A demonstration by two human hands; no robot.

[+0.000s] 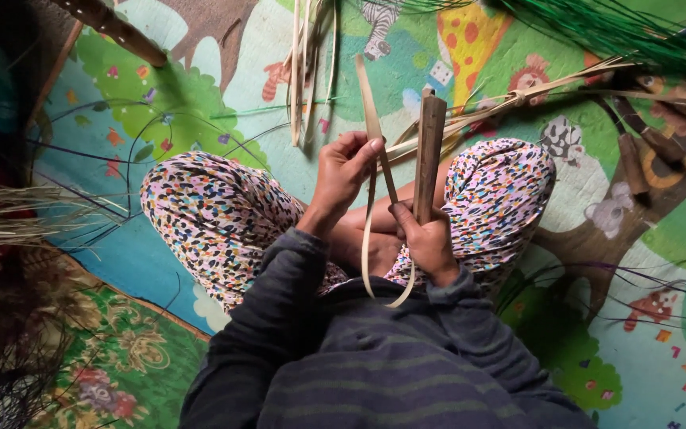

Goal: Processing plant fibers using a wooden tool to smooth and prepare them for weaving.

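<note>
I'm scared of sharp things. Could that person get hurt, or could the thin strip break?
Maybe. The right hand grips a long blade upright, and the left hand pinches a thin pale strip close beside it, so a slip might nick the left fingers. The strip loops tightly near the lap, so it could kink or crack. Bare legs in patterned shorts sit just under the work, with nothing shielding them.

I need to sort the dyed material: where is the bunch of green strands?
In the head view the green strands lie at the top right on the printed play mat, beyond the person's right knee, just above the tied pale strips.
</note>
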